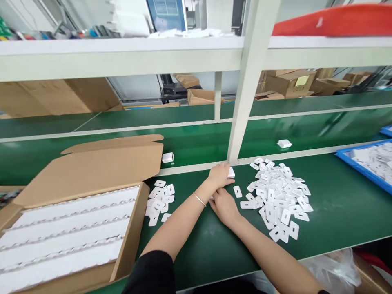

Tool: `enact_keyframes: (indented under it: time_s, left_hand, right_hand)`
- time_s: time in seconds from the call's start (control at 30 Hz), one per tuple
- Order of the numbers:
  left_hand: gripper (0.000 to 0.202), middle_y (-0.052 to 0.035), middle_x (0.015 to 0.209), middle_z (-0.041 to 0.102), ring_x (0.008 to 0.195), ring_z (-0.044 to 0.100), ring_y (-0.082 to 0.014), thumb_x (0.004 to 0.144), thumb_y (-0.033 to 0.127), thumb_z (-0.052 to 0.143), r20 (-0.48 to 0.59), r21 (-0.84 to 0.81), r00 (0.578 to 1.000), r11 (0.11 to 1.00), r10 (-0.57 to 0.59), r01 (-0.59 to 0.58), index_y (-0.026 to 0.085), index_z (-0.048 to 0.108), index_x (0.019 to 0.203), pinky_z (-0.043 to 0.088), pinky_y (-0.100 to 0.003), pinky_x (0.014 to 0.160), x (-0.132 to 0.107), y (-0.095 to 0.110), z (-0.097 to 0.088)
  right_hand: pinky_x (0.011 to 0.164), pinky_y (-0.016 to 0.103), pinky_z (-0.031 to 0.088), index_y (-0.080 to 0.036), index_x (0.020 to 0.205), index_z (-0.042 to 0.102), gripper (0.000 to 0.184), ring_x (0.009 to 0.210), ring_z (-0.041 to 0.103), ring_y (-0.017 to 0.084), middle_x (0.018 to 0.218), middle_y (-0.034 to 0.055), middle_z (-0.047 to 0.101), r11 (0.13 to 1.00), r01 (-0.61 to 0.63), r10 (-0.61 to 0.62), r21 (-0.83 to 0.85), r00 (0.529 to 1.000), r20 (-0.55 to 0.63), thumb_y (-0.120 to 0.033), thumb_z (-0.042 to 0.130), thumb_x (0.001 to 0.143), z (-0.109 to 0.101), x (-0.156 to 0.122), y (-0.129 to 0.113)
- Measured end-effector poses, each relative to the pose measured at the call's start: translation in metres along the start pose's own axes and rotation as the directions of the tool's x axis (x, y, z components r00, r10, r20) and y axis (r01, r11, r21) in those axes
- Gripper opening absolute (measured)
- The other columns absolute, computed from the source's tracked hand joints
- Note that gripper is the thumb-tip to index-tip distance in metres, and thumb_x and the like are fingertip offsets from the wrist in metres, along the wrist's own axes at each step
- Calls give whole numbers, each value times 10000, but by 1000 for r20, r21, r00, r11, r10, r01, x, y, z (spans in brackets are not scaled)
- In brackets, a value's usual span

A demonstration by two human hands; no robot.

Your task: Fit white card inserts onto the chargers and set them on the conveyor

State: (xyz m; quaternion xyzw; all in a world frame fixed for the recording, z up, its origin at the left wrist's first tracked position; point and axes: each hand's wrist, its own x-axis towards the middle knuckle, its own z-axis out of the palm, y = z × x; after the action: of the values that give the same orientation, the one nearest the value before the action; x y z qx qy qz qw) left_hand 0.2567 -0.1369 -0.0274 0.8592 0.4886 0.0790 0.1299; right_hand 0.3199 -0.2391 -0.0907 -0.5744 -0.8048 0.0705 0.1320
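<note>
My left hand point(219, 175), with a thin bracelet at the wrist, is closed round a small white block point(231, 172) near the foot of the shelf post. My right hand point(224, 206) sits just below it on the green mat, fingers curled towards the left wrist; what it holds is hidden. A big heap of small white plastic tabs point(277, 196) lies to the right of both hands. A smaller heap of the same tabs point(159, 200) lies to the left, beside the cardboard box.
An open cardboard box point(128, 241) with rows of white packed parts stands at the left. Two white blocks point(168, 157) point(284, 143) lie on the green belt behind. A blue tray point(357, 165) of white parts is at the right. A pale shelf post point(241, 106) rises ahead.
</note>
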Motion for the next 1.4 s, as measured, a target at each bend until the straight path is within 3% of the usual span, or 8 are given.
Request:
enact_keyframes:
  time_s: [0.2,0.37,0.53,0.77,0.97,1.1,1.23,1.4]
  left_hand:
    - [456,-111,1368,684,1085,758,-284,921,231,766,-104,-199,990,974,93,-113,245,581,1338,618,-384,882,-20,-13,1]
    - [492,-111,1434,650,1152,746,-233,932,168,716,-397,-690,917,645,41,-328,285,531,1372,630,-362,929,-99,-25,8]
    - [524,-128,1468,646,1416,627,-274,929,163,768,-519,-707,855,572,-22,-415,301,503,1360,609,-428,1043,-154,-20,7]
    - [529,-126,1410,667,1359,658,-265,910,155,794,-605,-665,789,613,-108,-427,287,482,1316,612,-415,998,-168,-25,9]
    - [540,-114,1363,674,1194,718,-247,936,336,778,-404,-805,855,570,-324,-165,297,500,1398,623,-386,949,-161,-41,27]
    - [556,-113,1383,667,1090,745,-225,946,439,744,-198,-907,892,421,-407,-9,292,527,1436,638,-377,939,-157,-58,49]
    - [553,-102,1524,592,1243,713,-247,1030,414,592,-149,-918,926,397,-346,1,334,429,1551,607,-424,1073,-159,-59,62]
    - [525,-56,1648,478,1453,587,-258,1111,361,361,-81,-900,937,430,-341,78,402,380,1633,550,-429,1181,-164,-45,62]
  right_hand:
    - [971,477,609,-128,1304,671,386,1196,676,358,1320,201,705,998,17,-16,68,1000,-26,-213,738,934,5,0,-2]
    - [922,378,586,-181,1260,683,291,1121,696,275,1220,137,748,981,3,1,192,1000,-21,-133,509,1032,9,3,2]
    - [844,325,547,-185,1176,671,217,994,695,240,1081,107,745,981,-25,23,191,1000,15,-125,523,1029,-3,2,5]
    - [884,409,556,-132,1240,650,259,1087,668,322,1205,165,702,1000,-25,25,16,1000,-7,-175,672,986,-11,5,9]
    - [817,397,529,-160,1046,703,115,989,683,312,1072,146,718,998,-55,55,20,998,22,-133,672,939,-13,7,19]
    - [732,343,510,-201,974,701,73,811,689,226,946,66,727,973,-92,127,211,980,-156,-210,684,903,-24,6,18]
    - [774,331,558,-238,1048,697,122,860,701,203,944,35,719,890,160,36,427,909,-416,-239,661,932,-32,2,5]
    - [786,351,590,-226,1163,727,186,907,676,212,966,67,696,886,327,-125,329,852,-508,-219,618,1013,-21,0,-6]
